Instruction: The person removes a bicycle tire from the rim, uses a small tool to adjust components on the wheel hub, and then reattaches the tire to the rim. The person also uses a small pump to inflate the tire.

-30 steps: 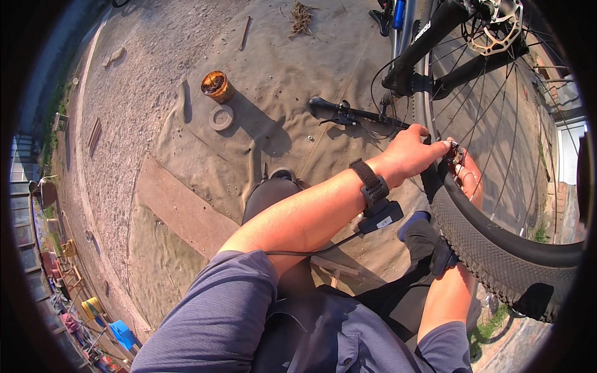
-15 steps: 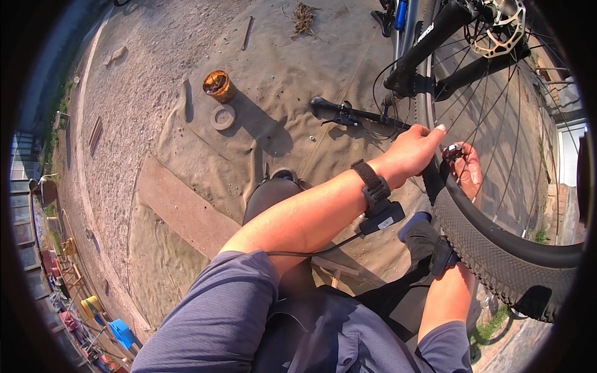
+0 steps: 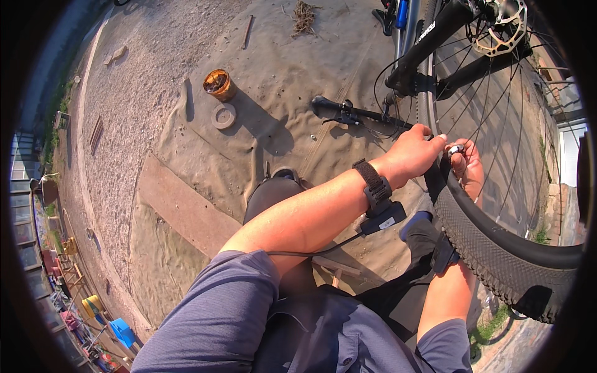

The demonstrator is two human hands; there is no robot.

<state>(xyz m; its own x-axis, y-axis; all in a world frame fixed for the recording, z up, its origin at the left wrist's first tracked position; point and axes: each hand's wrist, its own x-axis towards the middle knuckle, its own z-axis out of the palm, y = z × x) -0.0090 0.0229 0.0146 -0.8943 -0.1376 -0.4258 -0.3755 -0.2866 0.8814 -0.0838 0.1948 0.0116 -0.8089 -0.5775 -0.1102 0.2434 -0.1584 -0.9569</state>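
Observation:
The wheel of an upside-down bicycle fills the right side, its knobbly black tyre [image 3: 479, 248] curving toward me. My left hand [image 3: 413, 152] is closed over the tyre and rim, thumb stretched toward the spokes. Just right of it, on the spoke side of the rim, my right hand [image 3: 471, 169] is closed in a pinch. A small silver-and-dark tool [image 3: 456, 150] shows between its fingers, close to the spokes; its exact kind is hard to make out. The black fork [image 3: 429, 46] and a brake disc [image 3: 497, 28] stand beyond both hands.
A handlebar [image 3: 354, 114] rests on the brown ground sheet. Farther left stand an orange tub [image 3: 219, 86] and a round grey lid [image 3: 224, 115]. A long board [image 3: 183, 202] lies left of my knees. A black cable [image 3: 311, 252] runs along my left arm.
My right hand has turned slightly, so the small tool shows more of its silver side. My left hand stays on the tyre with barely any shift.

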